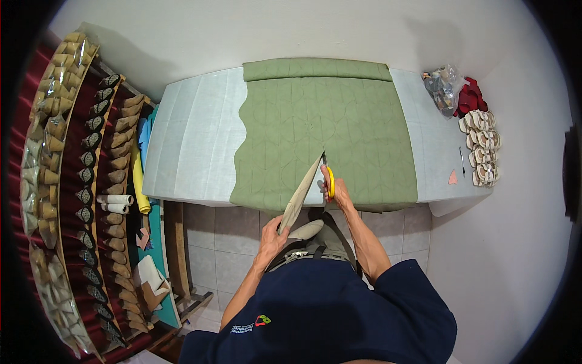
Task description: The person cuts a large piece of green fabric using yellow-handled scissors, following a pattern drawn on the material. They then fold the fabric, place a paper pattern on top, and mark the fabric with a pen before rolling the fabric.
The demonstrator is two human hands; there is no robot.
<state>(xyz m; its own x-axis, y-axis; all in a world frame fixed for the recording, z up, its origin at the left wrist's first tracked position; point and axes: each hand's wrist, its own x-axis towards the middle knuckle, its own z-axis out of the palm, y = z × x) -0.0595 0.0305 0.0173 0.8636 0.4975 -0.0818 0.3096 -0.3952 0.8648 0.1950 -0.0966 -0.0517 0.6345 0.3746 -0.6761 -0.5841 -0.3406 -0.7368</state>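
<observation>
A wide sheet of green material [312, 121], marked with faint drawn outlines, lies over the table, its far end folded or rolled. My right hand [337, 189] is closed round the yellow handles of a pair of scissors [331, 183]. Their dark blades point away from me and sit in a slit running in from the sheet's near edge. With my left hand [274, 238] I grip a loose strip of the sheet [301, 195], lifted and pulled back toward my waist, pale underside showing. White table cover appears in the gap between strip and sheet.
Racks at the left hold several rows of shoe lasts [115, 236] and dark patterned shoes [86, 176]. On the table's right lie pale sandals [483, 148], a filled plastic bag [442, 88], a red item [471, 97], a pen [462, 162] and a pink scrap [453, 177].
</observation>
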